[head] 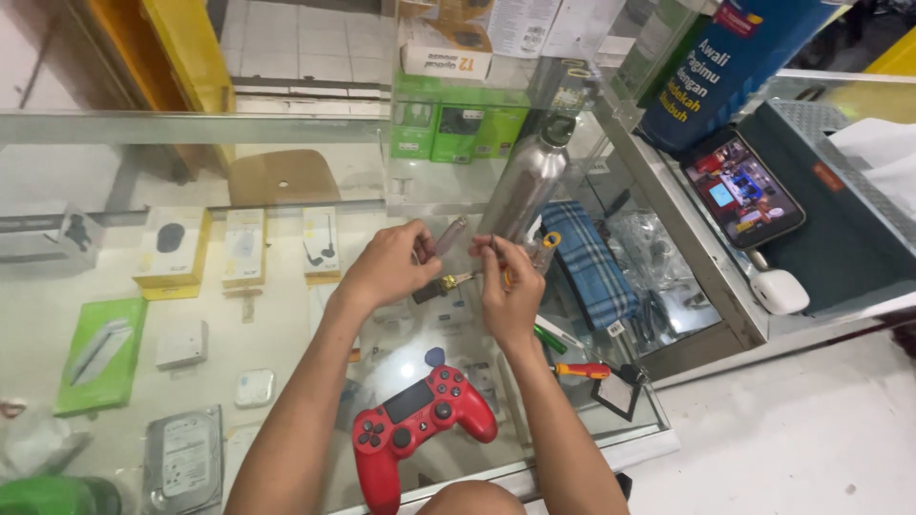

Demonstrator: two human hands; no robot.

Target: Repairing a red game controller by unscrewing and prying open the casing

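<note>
My left hand (pixel 389 265) and my right hand (pixel 508 286) meet above a glass counter top (pixel 286 343). The left hand pinches a small slim translucent piece (pixel 450 236) between thumb and fingers. My right hand grips a thin tool with an orange handle (pixel 508 278), its tip pointing toward that piece. A small brass-coloured part (pixel 456 279) lies on the glass between the hands. A red game controller (pixel 417 425) rests on the glass just below my wrists.
A steel bottle (pixel 523 186) stands behind the hands beside a folded blue plaid cloth (pixel 590 262). An orange-handled screwdriver (pixel 584 370) and a green one (pixel 550 338) lie at right. A phone (pixel 742 191) and white charger (pixel 780 291) sit farther right. Boxed goods fill the case below.
</note>
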